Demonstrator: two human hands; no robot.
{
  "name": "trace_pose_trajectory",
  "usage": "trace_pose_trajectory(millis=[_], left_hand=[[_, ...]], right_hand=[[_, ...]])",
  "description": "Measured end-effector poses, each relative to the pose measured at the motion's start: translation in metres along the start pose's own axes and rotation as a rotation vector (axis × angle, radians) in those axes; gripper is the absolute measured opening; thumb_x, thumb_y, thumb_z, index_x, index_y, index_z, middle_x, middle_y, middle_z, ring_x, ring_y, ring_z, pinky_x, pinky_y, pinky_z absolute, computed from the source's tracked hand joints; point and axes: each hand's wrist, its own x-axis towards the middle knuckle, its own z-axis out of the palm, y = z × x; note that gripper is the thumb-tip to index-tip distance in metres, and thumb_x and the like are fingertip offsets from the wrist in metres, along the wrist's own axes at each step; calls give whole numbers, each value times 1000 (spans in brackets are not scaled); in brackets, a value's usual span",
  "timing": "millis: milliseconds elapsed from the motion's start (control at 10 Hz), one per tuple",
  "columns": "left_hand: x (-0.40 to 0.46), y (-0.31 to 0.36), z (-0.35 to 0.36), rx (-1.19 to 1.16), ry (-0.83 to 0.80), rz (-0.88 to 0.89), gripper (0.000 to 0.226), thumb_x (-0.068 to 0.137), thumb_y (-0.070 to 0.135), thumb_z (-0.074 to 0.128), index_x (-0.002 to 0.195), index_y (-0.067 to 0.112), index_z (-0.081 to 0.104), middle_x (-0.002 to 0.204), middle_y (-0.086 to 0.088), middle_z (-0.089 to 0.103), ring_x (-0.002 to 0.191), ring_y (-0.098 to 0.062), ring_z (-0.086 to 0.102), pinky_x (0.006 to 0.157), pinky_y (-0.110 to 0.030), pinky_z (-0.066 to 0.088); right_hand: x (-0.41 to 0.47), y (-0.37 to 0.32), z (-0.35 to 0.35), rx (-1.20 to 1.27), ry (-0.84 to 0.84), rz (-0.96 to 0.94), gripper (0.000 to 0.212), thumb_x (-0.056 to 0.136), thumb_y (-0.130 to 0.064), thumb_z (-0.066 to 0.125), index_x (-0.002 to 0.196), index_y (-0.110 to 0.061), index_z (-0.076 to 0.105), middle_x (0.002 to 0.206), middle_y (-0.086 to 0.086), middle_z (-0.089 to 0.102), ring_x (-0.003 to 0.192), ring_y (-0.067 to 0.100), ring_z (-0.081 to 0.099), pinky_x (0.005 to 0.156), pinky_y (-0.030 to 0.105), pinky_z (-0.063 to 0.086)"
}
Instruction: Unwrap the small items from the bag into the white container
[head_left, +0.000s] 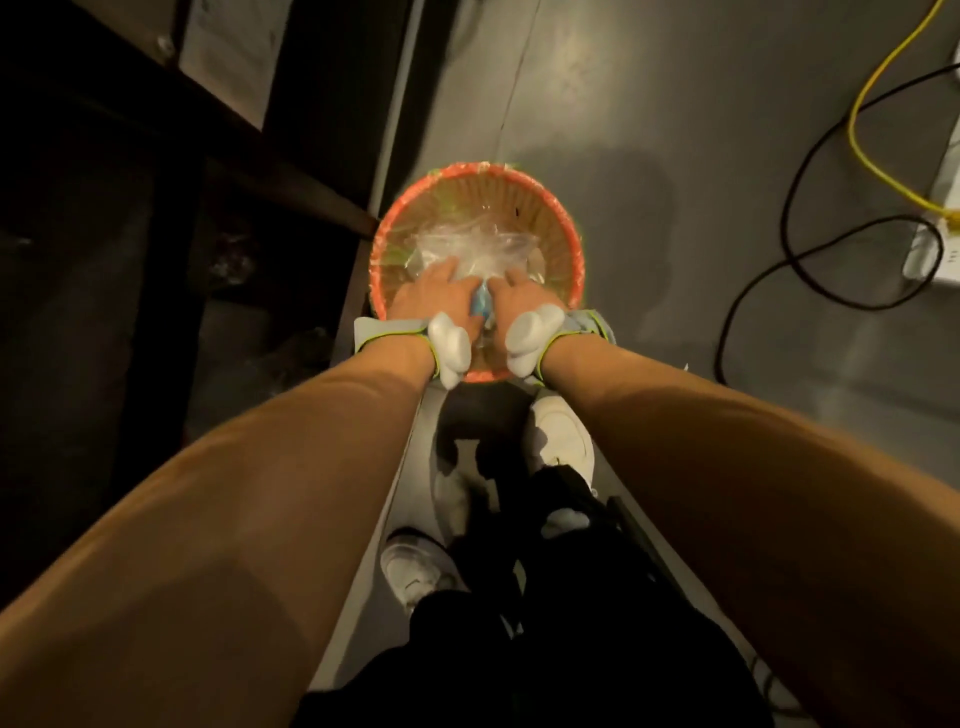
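Both my hands hang over a round orange-rimmed bin (566, 228) lined with clear plastic. My left hand (436, 296) and my right hand (519, 301) sit close together, and both pinch a small blue item (480, 301) between them. Crumpled clear plastic wrap (478, 254) lies inside the bin just beyond my fingers. My fingertips are hidden behind the knuckles. No white container shows in this view.
The bin stands on a grey floor (649, 130). Dark shelving (156, 208) runs along the left. Black and yellow cables (810, 260) loop toward a white power strip (924, 254) at the right. My white shoes (563, 441) are below the bin.
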Motion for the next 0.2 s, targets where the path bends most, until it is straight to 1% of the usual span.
trace_pose_trajectory(millis=[100,200], left_hand=[[-29,9,-19,-137,127,-28,50,89,32,55,138,25,46,153,-5,28,134,-32,40,106,-43,42],[-90,33,-68,-189,163,-6,38,91,29,56,128,17,56,136,-10,48,122,-30,51,101,-37,44]], right_hand=[[-25,-7,-24,26,8,25,63,79,-27,67,136,-14,44,136,12,44,119,34,55,93,38,47],[-89,-23,-85,25,48,43,44,84,-18,59,127,-11,55,127,14,59,114,33,59,91,36,52]])
